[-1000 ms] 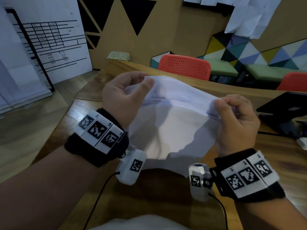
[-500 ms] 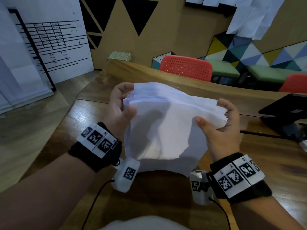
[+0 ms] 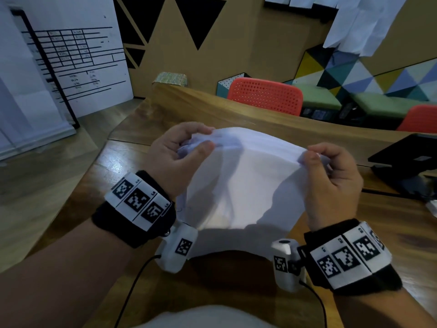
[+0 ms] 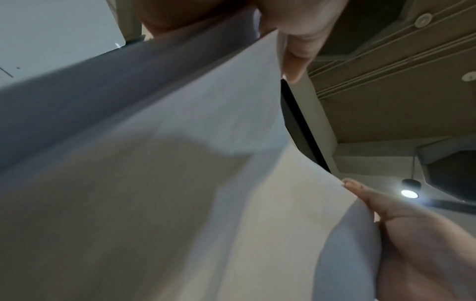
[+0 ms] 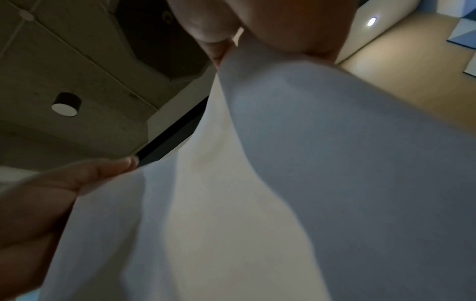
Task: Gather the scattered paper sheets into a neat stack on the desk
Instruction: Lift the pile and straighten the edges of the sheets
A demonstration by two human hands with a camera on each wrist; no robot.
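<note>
The paper sheets [image 3: 238,181] were all in the person's hands, a white bundle held upright over the wooden desk [image 3: 113,166], its lower edge near the desk's front edge; whether it touched the wood I could not tell. Taking that bundle as the landmark, the left hand [image 3: 175,159] sat at its upper left corner. The thumb lay across the near face and the fingers curled over the top edge, pinching the corner so the paper crumpled a little there. The right hand [image 3: 331,178] was at the upper right corner, thumb pressed on the near face and fingers folded round behind, gripping the edge. Between the two hands the top edge sagged and the sheets bowed toward the person. From the left wrist camera the paper sheets [image 4: 180,163] filled most of the frame, with the right hand [image 4: 422,240] holding the far edge. From the right wrist camera the same sheets [image 5: 257,183] hung down, and the left hand [image 5: 51,193] held their other side.

Both wrists were raised and turned inward. Each carried a black band with printed black-and-white markers and a small white camera unit underneath.

Beyond the bundle stood a red perforated chair [image 3: 264,94]. To its right a black laptop [image 3: 406,155] lay on the desk. To its left a whiteboard [image 3: 71,55] leaned against the wall.
</note>
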